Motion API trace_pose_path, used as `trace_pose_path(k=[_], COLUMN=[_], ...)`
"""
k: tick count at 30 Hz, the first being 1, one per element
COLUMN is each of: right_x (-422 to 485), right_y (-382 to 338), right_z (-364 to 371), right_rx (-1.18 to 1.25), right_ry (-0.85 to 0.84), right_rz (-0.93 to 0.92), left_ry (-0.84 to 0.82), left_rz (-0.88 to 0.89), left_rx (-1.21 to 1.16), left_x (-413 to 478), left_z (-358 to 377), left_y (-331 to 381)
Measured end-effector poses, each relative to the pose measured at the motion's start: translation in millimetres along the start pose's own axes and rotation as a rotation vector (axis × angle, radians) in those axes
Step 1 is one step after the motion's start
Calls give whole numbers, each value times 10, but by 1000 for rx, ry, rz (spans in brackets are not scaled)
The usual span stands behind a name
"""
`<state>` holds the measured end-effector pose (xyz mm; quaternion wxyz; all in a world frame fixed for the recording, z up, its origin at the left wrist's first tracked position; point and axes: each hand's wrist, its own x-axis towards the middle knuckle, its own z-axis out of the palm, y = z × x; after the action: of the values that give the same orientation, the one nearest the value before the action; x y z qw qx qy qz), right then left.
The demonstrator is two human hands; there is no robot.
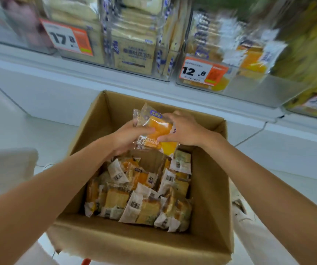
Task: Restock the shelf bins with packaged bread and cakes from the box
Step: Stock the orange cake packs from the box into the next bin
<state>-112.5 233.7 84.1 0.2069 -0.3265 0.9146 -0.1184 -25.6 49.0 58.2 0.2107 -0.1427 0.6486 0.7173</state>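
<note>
Bright even light, motion-blurred top-right corner, wide-angle warp.

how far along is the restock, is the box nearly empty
Done: the shelf bins hold packs. In hand: left hand and right hand grip a bundle of orange packets above the box. Left: many loose packets lie in the box, so plenty remains.

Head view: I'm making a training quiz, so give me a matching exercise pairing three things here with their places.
1. brown cardboard box
2. clear-wrapped orange bread packet
3. orange-and-white 12.8 price tag

A. on the clear plastic shelf bin front
B. gripped between left hand and right hand
C. open, below the bins

Pairs: 1-C, 2-B, 3-A
</note>
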Motion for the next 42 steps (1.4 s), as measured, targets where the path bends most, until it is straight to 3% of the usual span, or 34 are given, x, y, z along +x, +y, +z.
trace_pose_path(k=[2,7,12,15,21,25,30,33,39,42], right_x=[-175,-678,-1144,-1215,-725,-275,-147,-81,41,55], right_y=[6,207,547,883,1587,1832,2056,2120,2181,2228], right_z=[-284,-1105,-1942,-2270,-2389,-2092,-2038,-2056,-1959,-1932], right_rx=[-87,-22,-282,-362,-466,-433,-112,-78,-3,-28], right_ry=[80,353,660,739,612,408,335,230,451,379], right_rz=[13,-14,81,138,270,249,288,319,215,193], left_ry=[46,109,67,49,79,48,2,52,-7,-44], left_rz=[75,349,601,722,653,554,589,605,592,540], left_rx=[180,434,401,388,550,980,1206,1464,1310,1455], left_x=[-64,-157,67,392,1299,1784,1971,2005,2030,2052], left_z=[171,747,1367,1694,1764,1585,1510,1498,1364,1343], left_y=[337,1323,2087,2377,2594,2563,2640,2648,2624,2584])
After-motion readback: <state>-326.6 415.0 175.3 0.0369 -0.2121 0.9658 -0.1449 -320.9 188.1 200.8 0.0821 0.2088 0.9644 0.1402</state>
